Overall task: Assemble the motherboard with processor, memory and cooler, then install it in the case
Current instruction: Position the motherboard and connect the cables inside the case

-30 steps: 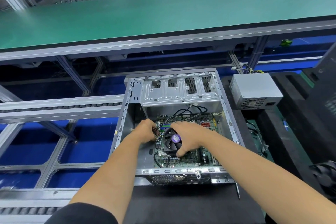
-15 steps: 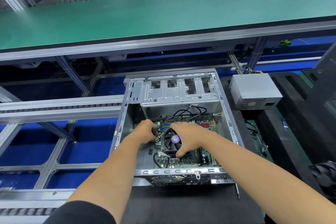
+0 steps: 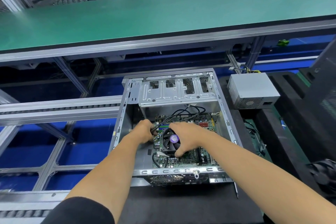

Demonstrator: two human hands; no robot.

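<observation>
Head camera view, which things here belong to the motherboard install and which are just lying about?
In use:
case
motherboard
cooler, right hand curled round it
black cables, left hand holding them

Lying about:
power supply, right of the case
screwdriver, on the black mat
green conveyor

case (image 3: 225,114) at centre, open side up | motherboard (image 3: 189,160) in case, toward 6 o'clock | cooler (image 3: 170,142) on motherboard | drive cage (image 3: 178,91) in case at 12 o'clock | power supply (image 3: 252,89) outside case at 2 o'clock | screwdriver (image 3: 236,190) before case at 5 o'clock | conveyor (image 3: 60,105) at 9 o'clock | table (image 3: 163,14) behind, 12 o'clock
</observation>
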